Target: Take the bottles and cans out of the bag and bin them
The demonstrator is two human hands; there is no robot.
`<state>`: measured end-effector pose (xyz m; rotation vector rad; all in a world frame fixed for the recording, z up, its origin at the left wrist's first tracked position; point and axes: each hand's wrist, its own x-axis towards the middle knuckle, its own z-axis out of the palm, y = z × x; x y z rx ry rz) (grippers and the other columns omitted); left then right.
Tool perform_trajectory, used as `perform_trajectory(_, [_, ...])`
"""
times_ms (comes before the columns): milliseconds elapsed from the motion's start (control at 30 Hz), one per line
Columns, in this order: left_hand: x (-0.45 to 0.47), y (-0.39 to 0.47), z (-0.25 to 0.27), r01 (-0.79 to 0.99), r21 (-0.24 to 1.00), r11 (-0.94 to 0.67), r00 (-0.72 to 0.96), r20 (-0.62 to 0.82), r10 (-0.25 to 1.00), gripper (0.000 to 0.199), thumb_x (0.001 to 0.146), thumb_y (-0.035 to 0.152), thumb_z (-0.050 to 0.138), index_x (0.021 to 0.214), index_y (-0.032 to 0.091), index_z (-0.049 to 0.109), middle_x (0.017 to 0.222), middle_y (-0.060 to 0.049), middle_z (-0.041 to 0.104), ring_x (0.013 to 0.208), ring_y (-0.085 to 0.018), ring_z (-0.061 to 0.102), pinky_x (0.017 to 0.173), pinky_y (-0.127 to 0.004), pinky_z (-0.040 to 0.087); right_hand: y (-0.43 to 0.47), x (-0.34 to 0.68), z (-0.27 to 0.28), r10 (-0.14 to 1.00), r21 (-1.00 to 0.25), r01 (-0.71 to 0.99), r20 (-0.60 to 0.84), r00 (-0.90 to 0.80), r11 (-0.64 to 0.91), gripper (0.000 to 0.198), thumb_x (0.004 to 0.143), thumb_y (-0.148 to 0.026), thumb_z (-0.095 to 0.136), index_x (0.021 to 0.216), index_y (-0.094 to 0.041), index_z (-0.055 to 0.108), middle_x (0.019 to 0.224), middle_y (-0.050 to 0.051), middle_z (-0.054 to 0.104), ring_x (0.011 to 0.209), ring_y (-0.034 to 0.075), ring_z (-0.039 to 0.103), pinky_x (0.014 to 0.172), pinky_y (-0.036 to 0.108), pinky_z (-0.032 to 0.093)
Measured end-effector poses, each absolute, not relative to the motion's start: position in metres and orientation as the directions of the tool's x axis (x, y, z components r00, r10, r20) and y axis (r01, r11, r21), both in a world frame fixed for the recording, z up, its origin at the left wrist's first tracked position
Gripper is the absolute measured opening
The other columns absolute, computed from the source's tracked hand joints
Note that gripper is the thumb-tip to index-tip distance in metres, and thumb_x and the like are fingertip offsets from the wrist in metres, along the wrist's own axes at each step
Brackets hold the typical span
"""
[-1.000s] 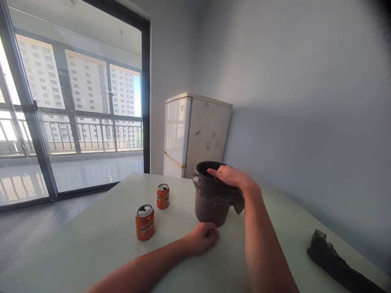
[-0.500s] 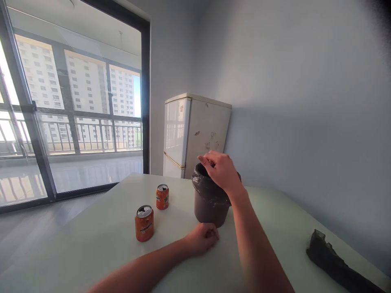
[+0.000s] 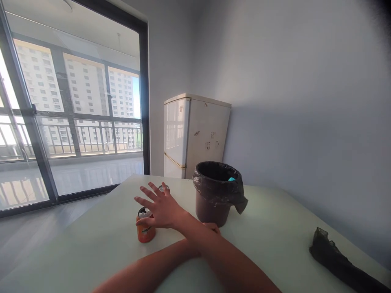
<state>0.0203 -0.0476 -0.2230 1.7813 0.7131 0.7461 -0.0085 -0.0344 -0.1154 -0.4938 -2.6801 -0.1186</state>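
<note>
Grip spread wide at the near can (image 3: 146, 235), my right hand (image 3: 164, 211) could tip it through a sideways thumb knock.

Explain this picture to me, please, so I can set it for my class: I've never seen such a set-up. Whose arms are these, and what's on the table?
There is no machine here: these are a person's own bare arms, seen by a camera worn on their head, looking forward and down. The arms cross, right over left. The right hand, fingers spread, is over the near orange can; whether it touches is unclear. A second can shows behind the fingers. The left hand, partly hidden, is by the foot of a bin with a black liner; something turquoise shows inside. A crumpled dark bag-like thing lies at the table's right. The right hand holds nothing visible; the left I cannot tell.
</note>
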Motion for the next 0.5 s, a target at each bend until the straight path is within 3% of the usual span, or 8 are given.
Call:
perform_trajectory(167, [0.020, -0.046, -0.224, 0.145, 0.946, -0.290, 0.620, 0.141, 0.772, 0.014, 0.070, 0.028, 0.068, 0.079, 0.018, 0.068, 0.084, -0.005, 0.071, 0.081, -0.022, 0.065, 0.069, -0.032, 0.045, -0.026, -0.011, -0.133, 0.404, -0.146, 0.377, 0.321, -0.857, 0.915, 0.072, 0.100, -0.068, 0.044, 0.161, -0.031, 0.031, 0.172, 0.007, 0.024, 0.160, 0.031, 0.012, 0.124, 0.070, 0.012])
perform_trajectory(500, [0.020, -0.045, -0.228, 0.143, 0.941, -0.307, 0.626, 0.154, 0.764, 0.009, 0.072, 0.025, 0.067, 0.079, 0.019, 0.067, 0.085, -0.004, 0.072, 0.082, -0.023, 0.066, 0.069, -0.032, 0.045, -0.025, -0.015, -0.141, 0.352, -0.124, 0.331, 0.394, -0.849, 0.936, 0.061, 0.098, -0.063, 0.050, 0.145, -0.025, 0.047, 0.152, 0.008, 0.056, 0.153, 0.032, 0.033, 0.122, 0.069, 0.018])
